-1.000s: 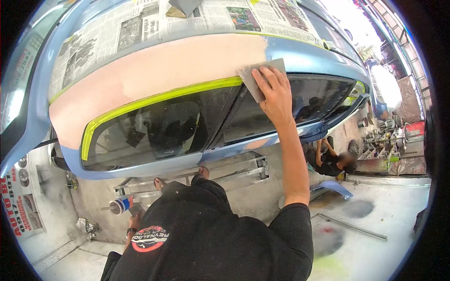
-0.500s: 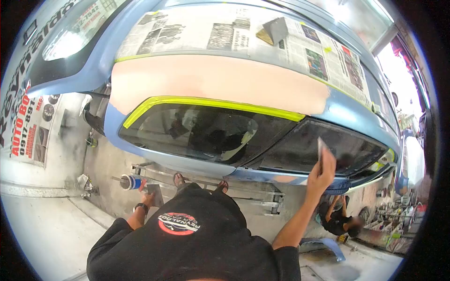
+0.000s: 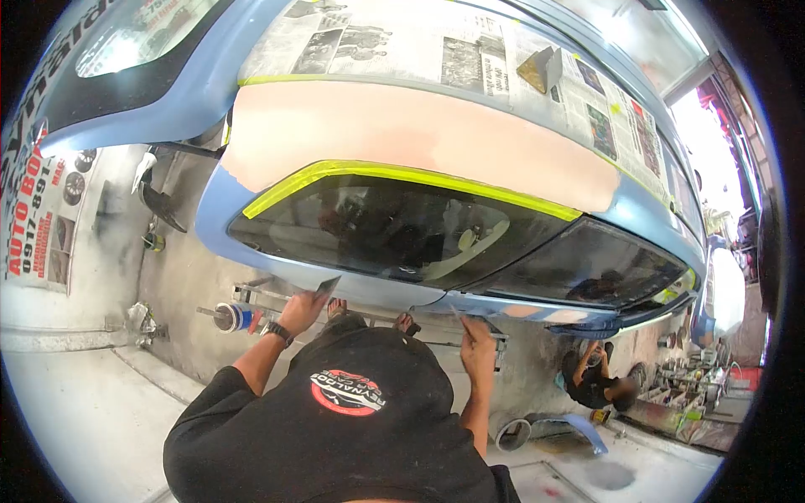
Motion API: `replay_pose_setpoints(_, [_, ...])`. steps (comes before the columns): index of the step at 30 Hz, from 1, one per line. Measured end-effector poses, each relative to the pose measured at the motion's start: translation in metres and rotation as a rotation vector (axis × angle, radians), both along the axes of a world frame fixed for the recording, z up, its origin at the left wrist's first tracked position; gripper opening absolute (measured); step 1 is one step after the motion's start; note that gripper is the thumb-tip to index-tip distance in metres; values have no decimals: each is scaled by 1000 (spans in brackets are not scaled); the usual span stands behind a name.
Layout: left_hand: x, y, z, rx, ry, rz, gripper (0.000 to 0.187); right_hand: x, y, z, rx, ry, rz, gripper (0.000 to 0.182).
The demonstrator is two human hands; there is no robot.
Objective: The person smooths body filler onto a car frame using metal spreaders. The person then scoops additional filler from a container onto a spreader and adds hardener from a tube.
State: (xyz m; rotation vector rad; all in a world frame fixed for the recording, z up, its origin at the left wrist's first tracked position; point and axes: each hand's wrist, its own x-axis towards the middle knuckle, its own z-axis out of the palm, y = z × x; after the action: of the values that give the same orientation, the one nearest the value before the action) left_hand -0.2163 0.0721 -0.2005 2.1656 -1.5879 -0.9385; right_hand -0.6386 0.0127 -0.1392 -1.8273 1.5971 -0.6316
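My left hand (image 3: 300,314), with a watch at the wrist, grips a dark flat plate (image 3: 328,286) near the car's lower side. My right hand (image 3: 478,337) is closed around a thin flat spreader (image 3: 455,313), seen almost edge-on. Both hands are apart from the pinkish filler area (image 3: 419,126) along the blue car's (image 3: 214,222) roof edge. Yellow-green masking tape (image 3: 402,171) runs below that area, above the dark side window (image 3: 369,222). Newspaper (image 3: 411,50) covers part of the roof.
A folded dark-and-brown sheet (image 3: 539,69) lies on the newspaper. A low metal bench (image 3: 260,295) stands before the car, beside a blue-and-white can (image 3: 241,318). A co-worker (image 3: 591,373) crouches at right, near a loose blue panel (image 3: 589,432) and shelves of supplies (image 3: 671,401).
My right hand has come down and left from in front of the window. My left hand has risen with the plate. The view has shifted, and the car appears farther right.
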Motion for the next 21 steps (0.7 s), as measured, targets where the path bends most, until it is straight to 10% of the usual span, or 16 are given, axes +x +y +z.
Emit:
replay_pose_setpoints(9, [-37,-83,124,-273,765,-132,40,75,13,58,146,-424,-502,35])
replay_pose_setpoints(14, [-63,-92,116,136,1295,47,35,138,27,100,-119,-518,-471,36])
replay_pose_setpoints(21, [-68,-85,129,91,1519,43,26,167,48,116,-250,279,-7,52])
